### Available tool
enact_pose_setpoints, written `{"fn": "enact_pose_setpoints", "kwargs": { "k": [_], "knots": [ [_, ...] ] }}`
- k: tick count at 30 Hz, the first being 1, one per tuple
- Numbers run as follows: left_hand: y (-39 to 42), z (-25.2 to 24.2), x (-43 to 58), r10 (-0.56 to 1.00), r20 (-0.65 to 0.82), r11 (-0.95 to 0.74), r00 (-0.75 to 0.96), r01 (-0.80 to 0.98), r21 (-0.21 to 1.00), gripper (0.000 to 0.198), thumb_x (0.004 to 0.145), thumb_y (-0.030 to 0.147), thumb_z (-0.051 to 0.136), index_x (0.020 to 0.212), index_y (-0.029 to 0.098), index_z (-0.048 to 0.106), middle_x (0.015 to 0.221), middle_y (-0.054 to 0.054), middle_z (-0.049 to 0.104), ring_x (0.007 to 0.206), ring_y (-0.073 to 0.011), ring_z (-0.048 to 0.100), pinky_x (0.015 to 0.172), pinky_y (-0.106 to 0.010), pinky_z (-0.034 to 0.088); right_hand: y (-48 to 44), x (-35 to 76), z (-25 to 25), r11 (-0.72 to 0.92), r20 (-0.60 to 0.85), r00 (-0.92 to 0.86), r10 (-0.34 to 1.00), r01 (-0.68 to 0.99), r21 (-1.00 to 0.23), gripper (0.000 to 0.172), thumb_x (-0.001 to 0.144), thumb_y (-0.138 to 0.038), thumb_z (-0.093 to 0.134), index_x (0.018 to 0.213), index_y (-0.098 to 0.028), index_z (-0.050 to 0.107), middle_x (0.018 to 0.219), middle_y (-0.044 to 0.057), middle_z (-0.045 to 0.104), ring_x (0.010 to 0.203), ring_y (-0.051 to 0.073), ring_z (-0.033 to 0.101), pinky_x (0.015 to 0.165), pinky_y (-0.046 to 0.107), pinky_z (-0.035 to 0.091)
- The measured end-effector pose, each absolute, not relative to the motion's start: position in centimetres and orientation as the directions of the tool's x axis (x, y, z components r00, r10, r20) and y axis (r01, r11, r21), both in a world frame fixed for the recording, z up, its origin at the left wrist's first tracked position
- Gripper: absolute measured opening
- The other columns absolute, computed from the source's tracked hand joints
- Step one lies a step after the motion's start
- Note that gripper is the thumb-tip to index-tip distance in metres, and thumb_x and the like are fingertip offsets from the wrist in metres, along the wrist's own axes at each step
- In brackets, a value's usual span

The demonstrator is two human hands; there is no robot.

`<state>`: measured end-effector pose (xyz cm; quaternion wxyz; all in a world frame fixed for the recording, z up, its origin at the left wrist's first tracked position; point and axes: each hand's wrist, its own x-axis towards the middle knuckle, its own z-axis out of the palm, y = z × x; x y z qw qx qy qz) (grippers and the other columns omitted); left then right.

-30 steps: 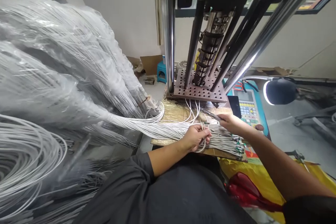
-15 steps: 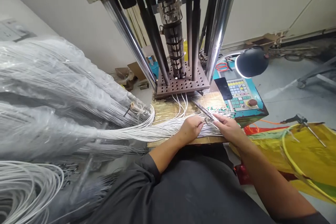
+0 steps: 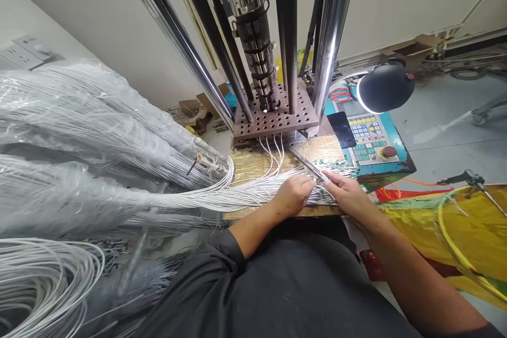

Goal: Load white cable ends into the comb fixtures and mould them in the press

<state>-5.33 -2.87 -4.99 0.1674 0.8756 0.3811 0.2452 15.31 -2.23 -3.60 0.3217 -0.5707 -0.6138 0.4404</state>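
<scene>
A thick bundle of white cables [image 3: 206, 199] runs from the left across the worktop below the press. Green-marked cable ends [image 3: 336, 163] lie at its right end. My right hand [image 3: 348, 195] is closed around the near end of a long narrow metal bar [image 3: 304, 161], which slants away toward the press base. My left hand [image 3: 295, 194] rests over the bundle, its fingers pinched at the bar's near end. A small white piece that looks like a cable end shows at its fingertips; the rest is hidden. Several white cables [image 3: 280, 156] curve out from under the perforated press plate [image 3: 277, 124].
Chrome columns [image 3: 332, 47] flank the press. To the right are a lit lamp [image 3: 386, 87], a control panel [image 3: 370, 137] and a dark phone [image 3: 343, 129]. Plastic-wrapped cable bundles [image 3: 79, 111] crowd the left, with a cable coil [image 3: 51, 280] below. Yellow sheeting [image 3: 475, 222] hangs at right.
The head view has shifted slightly. My left hand has moved a little to the right, closer to the bar's near end. My right hand keeps its hold on the bar.
</scene>
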Motion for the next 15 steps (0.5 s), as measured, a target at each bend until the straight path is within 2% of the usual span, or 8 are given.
{"fn": "enact_pose_setpoints", "kwargs": {
  "k": [6, 10, 15],
  "knots": [
    [-2.88, -4.61, -5.33, 0.752, 0.257, -0.641, 0.608, 0.581, 0.502, 0.035, 0.103, 0.022, 0.035, 0.102, 0.017, 0.069, 0.101, -0.016, 0.066, 0.098, -0.0268, 0.059, 0.095, -0.042, 0.046, -2.18, 15.41, -3.67, -0.052, -0.128, -0.149, 0.980, 0.432, -0.900, 0.058, 0.083, -0.041, 0.059, 0.133, -0.014, 0.070, 0.136, 0.006, 0.066, 0.132, 0.032, 0.059, 0.119, 0.045, 0.040],
    [-2.80, -4.61, -5.44, 0.756, 0.247, -0.624, 0.606, 0.553, 0.552, 0.034, 0.102, 0.023, 0.036, 0.099, 0.017, 0.069, 0.097, -0.016, 0.065, 0.095, -0.0271, 0.058, 0.095, -0.043, 0.045, -2.13, 15.59, -3.99, -0.081, -0.154, -0.149, 0.977, 0.411, -0.908, 0.060, 0.084, -0.043, 0.060, 0.136, -0.013, 0.068, 0.135, 0.008, 0.067, 0.128, 0.033, 0.062, 0.117, 0.048, 0.042],
    [-2.71, -4.45, -5.50, 0.770, 0.239, -0.582, 0.592, 0.497, 0.644, 0.029, 0.100, 0.024, 0.040, 0.091, 0.018, 0.067, 0.091, -0.015, 0.063, 0.093, -0.0271, 0.055, 0.096, -0.045, 0.045, -1.95, 15.81, -4.20, -0.071, -0.141, -0.139, 0.980, 0.420, -0.905, 0.056, 0.081, -0.042, 0.064, 0.131, -0.018, 0.071, 0.133, 0.005, 0.069, 0.127, 0.032, 0.063, 0.117, 0.050, 0.040]
  ]
}}
